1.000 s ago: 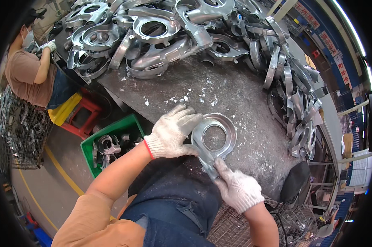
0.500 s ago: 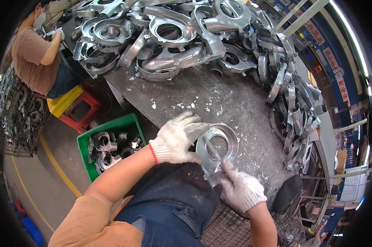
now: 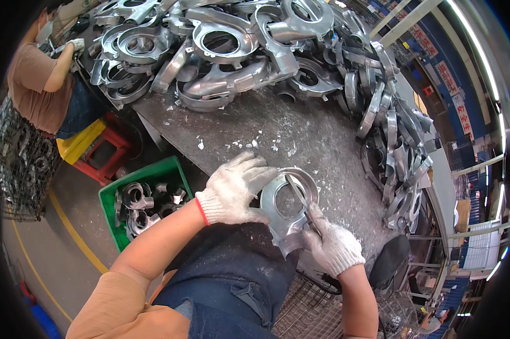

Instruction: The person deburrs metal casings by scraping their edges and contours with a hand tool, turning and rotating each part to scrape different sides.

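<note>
A silvery metal casting (image 3: 273, 219) with a large round opening rests on the near edge of the grey worktable (image 3: 238, 127). My left hand (image 3: 233, 189), in a white knit glove with a red cuff, holds its left side, thumb and fingers apart along the rim. In my gloved right hand (image 3: 335, 247) is a slim metal file (image 3: 296, 189). Its blade slants across the opening and meets the inner edge near the top. My right fingers are closed around the handle end, which they partly hide, close to the casting's narrow lower end.
A large heap of similar castings (image 3: 232, 79) covers the table's far side and curves down the right. Left of the table stands a green bin (image 3: 105, 206) of smaller metal parts. Beyond it are a red stool (image 3: 105, 155) and a gloved co-worker (image 3: 37, 85).
The file's blade has swung from the left part of the opening up to its top inner edge. The whole view has shifted slightly; my left hand keeps its place on the casting.
</note>
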`<action>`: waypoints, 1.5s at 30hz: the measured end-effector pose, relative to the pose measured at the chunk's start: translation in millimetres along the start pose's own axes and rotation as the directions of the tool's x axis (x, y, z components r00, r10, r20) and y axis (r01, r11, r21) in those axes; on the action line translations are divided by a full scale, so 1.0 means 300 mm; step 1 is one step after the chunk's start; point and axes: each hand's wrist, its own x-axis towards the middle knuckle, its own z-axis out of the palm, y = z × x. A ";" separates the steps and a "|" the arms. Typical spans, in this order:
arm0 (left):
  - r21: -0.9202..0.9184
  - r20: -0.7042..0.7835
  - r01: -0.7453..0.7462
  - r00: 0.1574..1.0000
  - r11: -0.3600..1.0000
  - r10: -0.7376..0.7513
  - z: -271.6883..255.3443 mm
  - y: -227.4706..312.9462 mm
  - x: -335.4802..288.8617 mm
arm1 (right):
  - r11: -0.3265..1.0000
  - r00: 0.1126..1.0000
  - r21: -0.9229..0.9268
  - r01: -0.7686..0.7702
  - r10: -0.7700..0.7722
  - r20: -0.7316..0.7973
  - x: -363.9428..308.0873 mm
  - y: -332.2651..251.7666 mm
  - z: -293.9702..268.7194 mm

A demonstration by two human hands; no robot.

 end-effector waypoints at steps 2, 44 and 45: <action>0.007 0.000 0.031 1.000 1.000 -0.031 -0.016 0.008 0.004 | 1.000 1.000 0.024 0.005 -0.005 -0.011 0.001 0.019 0.006; 0.003 -0.090 -0.278 0.957 0.961 0.277 0.249 0.275 0.001 | 0.995 0.994 0.015 -0.094 0.093 0.056 -0.140 0.171 -0.004; -0.007 -0.075 -0.269 0.961 0.963 0.267 0.239 0.276 0.002 | 0.995 0.992 -0.001 -0.097 0.096 0.079 -0.134 0.160 -0.012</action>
